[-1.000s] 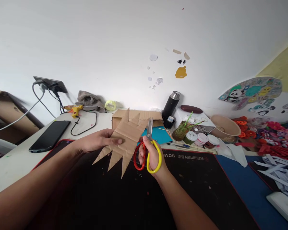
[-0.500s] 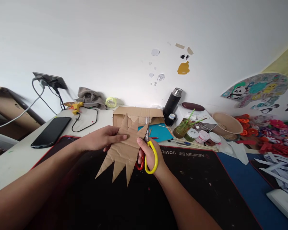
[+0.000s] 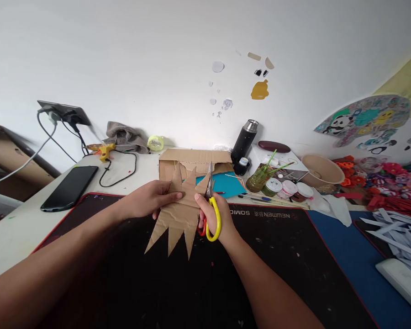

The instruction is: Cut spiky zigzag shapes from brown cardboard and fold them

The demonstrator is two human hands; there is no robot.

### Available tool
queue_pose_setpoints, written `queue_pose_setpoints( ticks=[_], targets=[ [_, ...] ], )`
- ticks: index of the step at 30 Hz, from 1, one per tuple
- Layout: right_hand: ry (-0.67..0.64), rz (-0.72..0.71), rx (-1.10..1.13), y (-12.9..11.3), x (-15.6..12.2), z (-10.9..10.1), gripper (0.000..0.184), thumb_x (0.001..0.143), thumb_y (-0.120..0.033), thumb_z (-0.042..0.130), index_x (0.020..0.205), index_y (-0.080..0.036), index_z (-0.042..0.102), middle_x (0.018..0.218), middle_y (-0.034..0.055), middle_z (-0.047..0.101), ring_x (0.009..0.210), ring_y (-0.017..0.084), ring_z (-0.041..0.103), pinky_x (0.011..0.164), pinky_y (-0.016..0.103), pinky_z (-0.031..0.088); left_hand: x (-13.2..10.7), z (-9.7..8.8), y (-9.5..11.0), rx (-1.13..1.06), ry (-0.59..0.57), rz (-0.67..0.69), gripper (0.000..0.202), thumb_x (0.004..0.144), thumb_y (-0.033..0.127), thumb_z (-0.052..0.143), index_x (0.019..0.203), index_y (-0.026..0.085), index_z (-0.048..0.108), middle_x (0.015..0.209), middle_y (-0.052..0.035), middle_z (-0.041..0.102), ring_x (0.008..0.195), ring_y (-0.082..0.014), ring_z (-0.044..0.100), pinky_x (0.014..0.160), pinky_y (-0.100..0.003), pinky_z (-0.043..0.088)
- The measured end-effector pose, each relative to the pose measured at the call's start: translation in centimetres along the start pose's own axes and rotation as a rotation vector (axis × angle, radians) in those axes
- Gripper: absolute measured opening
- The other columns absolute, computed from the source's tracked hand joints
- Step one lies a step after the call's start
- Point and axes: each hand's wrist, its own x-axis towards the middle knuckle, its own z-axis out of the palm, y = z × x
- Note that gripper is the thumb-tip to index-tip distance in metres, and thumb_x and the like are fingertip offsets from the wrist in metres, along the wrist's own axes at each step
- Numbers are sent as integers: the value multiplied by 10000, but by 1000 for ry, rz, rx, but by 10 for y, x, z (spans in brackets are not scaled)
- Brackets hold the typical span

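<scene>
A brown cardboard piece point(image 3: 180, 212) with pointed spikes at its top and bottom is held up over the black mat. My left hand point(image 3: 157, 198) grips its left edge, thumb on the front and fingers behind. My right hand point(image 3: 217, 214) holds scissors point(image 3: 215, 224) with one yellow and one red handle loop. Its thumb also presses on the cardboard's right side. The blades point away from me, alongside the upper right spike; whether they touch the cardboard I cannot tell. Fingers behind the cardboard are partly hidden.
Behind lie a cut cardboard box point(image 3: 192, 155) and blue paper point(image 3: 229, 183). A thermos point(image 3: 245, 139), paint jars point(image 3: 287, 188) and a brush jar point(image 3: 256, 179) stand to the right. On the left are a phone point(image 3: 70, 187) and a yellow glue gun point(image 3: 106, 151). Paper strips point(image 3: 400, 240) lie far right.
The cardboard has turned slightly, its lower spikes shifting right and up. The scissors' handle loops have drawn closer together, and the camera view has shifted a little.
</scene>
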Motion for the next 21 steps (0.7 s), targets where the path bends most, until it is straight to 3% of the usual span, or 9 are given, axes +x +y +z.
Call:
queue_pose_setpoints(
  ticks=[13, 21],
  targets=[
    [7, -28, -77, 15, 8, -2, 474, 850, -693, 687, 743, -262, 520, 397, -79, 486, 289, 153, 513, 309, 221, 369, 3, 11, 3, 103, 49, -64, 534, 851, 732, 645, 707, 264, 432, 539, 32, 570, 441, -223, 649, 438, -306, 407],
    [31, -22, -146, 16, 10, -4, 509, 860, -701, 687, 685, -260, 501, 395, -63, 500, 294, 146, 521, 327, 216, 359, 4, 17, 3, 141, 55, -57, 445, 901, 653, 596, 728, 268, 454, 528, 24, 556, 428, -227, 630, 446, -317, 417]
  ],
)
